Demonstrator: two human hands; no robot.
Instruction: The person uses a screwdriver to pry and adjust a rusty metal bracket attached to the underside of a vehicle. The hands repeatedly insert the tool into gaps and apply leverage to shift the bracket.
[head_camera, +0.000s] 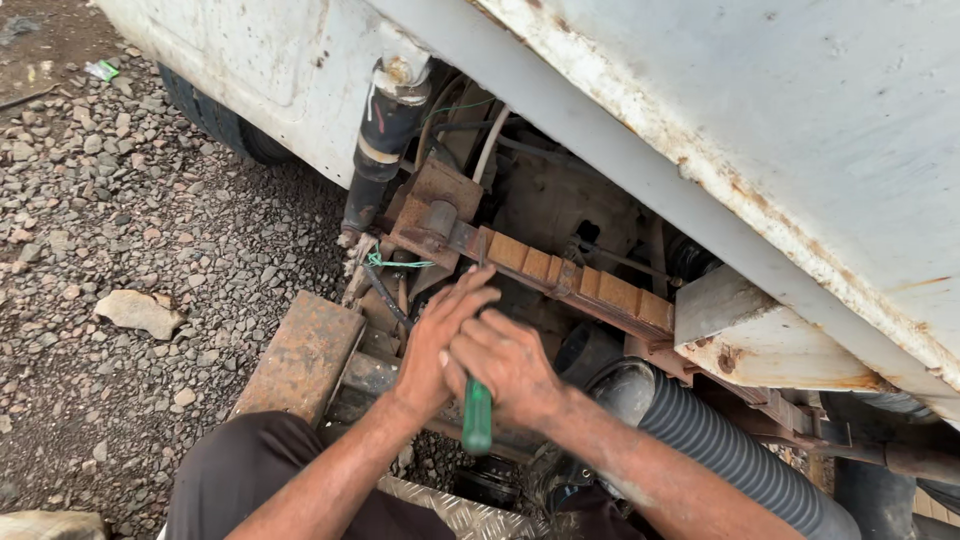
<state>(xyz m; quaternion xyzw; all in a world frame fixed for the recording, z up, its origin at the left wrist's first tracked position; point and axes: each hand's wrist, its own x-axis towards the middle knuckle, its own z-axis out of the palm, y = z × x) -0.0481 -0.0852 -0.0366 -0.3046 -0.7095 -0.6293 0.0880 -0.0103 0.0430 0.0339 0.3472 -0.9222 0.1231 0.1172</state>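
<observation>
screwdriver (477, 415) with a green handle sits in the right hand (505, 368), gripped in a closed fist, its handle poking out below the palm toward the person's body. the shaft runs up and away from the fist, under the left hand (440, 335), so the tip is hidden; it probably bears on something near the rusty bracket (432, 215) just beyond the fingers, though the view does not settle that. the left hand lies partly over the right, fingers half curled and pointing up toward the bracket, pressing on or steadying the tool rather than holding a thing of its own.

judging by how things lie, the work is mid-way at best: the bracket is in place on the frame, the orange-brown leaf spring (580, 285) running off to the right of the hands is seated, and a loop of green wire (395, 262) hangs just past the left fingertips, not cut or pulled free. no loose bolt or removed part shows near the hands. below the right forearm lies a ribbed grey hose (735, 455); left of the left wrist sits a rusty flat plate (300, 355), with gravel (130, 220) beyond it and the white vehicle body (800, 120) above.
</observation>
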